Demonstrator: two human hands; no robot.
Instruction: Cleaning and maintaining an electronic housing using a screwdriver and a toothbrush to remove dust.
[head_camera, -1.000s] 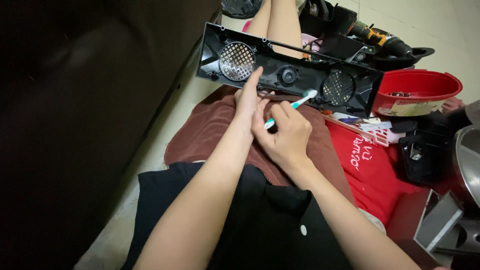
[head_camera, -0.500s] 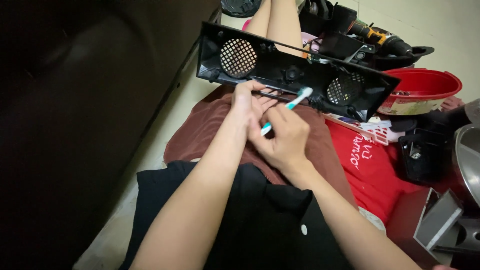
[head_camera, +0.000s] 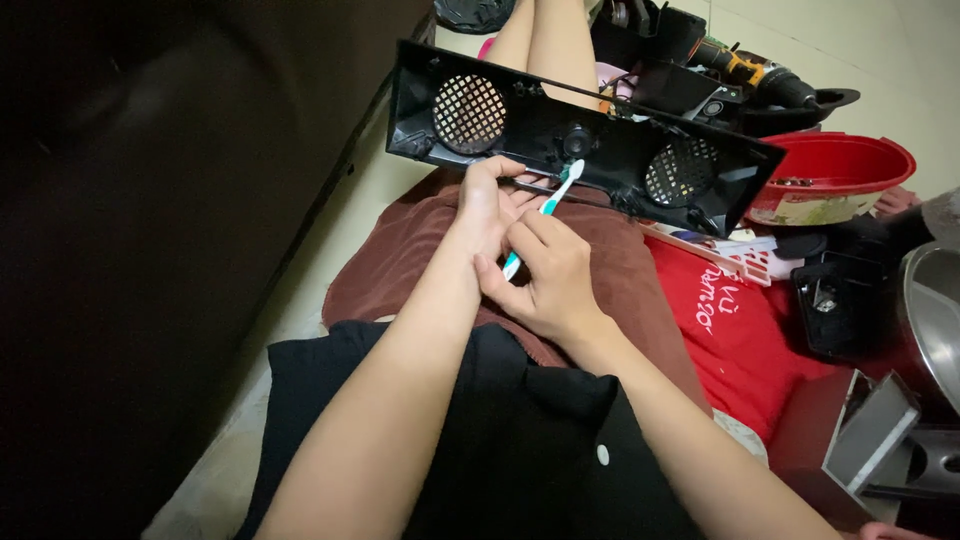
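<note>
A long black plastic panel (head_camera: 600, 150) with two round mesh grilles rests tilted across my lap. My left hand (head_camera: 485, 205) grips its lower edge near the middle, just right of the left grille (head_camera: 468, 112). My right hand (head_camera: 545, 275) holds a white and teal toothbrush (head_camera: 548, 205) by the handle. The brush head touches the inside of the panel near a small round fitting at its centre. The right grille (head_camera: 682, 170) lies further along the panel.
A dark sofa (head_camera: 150, 250) fills the left side. A red bowl (head_camera: 830, 175) and a power drill (head_camera: 750, 75) sit at the upper right. A red cloth (head_camera: 740, 330), a steel pot (head_camera: 930, 310) and black parts lie at the right.
The panel has tilted and shifted slightly up and left in my lap. The toothbrush head has moved up along the panel's inside toward the centre fitting.
</note>
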